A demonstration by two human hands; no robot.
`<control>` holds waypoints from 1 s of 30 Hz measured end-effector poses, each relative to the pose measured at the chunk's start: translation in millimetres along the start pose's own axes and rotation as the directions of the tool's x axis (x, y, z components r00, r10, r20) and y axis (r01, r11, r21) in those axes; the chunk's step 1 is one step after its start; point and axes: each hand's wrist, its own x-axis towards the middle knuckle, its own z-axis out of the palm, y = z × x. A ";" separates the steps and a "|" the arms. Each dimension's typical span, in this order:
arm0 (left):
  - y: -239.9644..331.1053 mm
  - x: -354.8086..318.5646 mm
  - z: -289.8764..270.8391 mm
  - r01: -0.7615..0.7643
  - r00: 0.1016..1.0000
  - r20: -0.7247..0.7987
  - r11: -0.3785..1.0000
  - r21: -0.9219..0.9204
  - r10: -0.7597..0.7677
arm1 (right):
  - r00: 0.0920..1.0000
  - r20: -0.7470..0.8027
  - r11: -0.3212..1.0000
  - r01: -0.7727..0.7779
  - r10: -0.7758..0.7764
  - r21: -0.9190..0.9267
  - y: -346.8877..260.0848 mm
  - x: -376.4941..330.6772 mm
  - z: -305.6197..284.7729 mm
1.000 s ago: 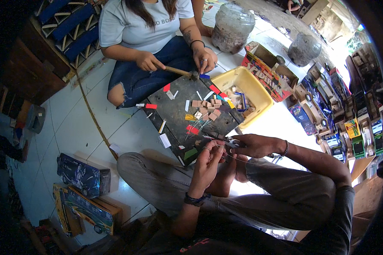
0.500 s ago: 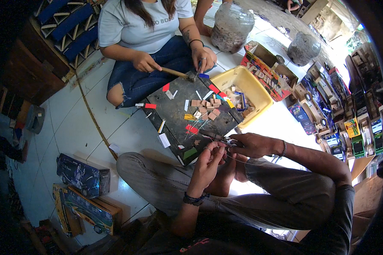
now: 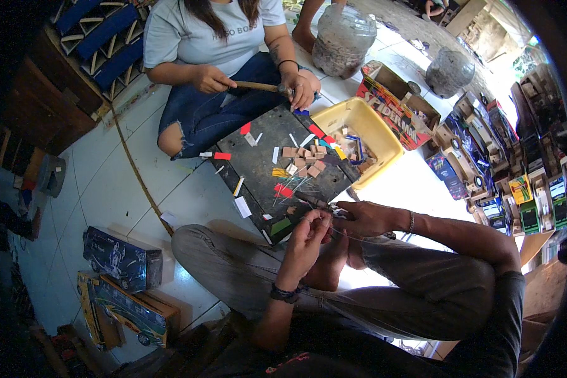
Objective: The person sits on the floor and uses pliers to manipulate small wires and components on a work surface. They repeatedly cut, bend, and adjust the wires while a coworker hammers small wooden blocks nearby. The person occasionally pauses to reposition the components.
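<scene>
A dark wristband (image 3: 284, 293) is worn on the left wrist, and a thin metal bracelet (image 3: 411, 222) on the right. The legs are covered by grey trousers (image 3: 384, 283); a dark short-sleeved shirt (image 3: 485, 340) is worn.

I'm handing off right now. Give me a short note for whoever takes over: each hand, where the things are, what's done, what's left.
Left hand: fingers pinched on a thin wire, over the lap.
Right hand: closed on small pliers at the near edge of the dark board.
On the board: small wooden blocks, coloured strips, loose wires. Yellow tray behind it holds more bits.
Done: cannot tell.
Left: wire work in hand looks unfinished.
</scene>
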 end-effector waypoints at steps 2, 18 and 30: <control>-2.4 -0.3 -0.5 0.018 1.000 -0.010 1.000 -0.015 -0.018 | 0.999 -0.038 0.999 0.014 -0.015 -0.039 8.6 6.5 7.3; -10.5 0.2 -0.7 0.153 0.988 0.007 0.981 -0.121 -0.153 | 0.986 -0.141 0.917 0.027 -0.090 -0.397 37.2 31.7 18.9; -14.2 5.4 2.7 0.134 0.990 0.011 0.928 -0.347 -0.139 | 0.862 -0.425 0.728 -0.102 -0.275 -0.678 21.5 25.0 15.2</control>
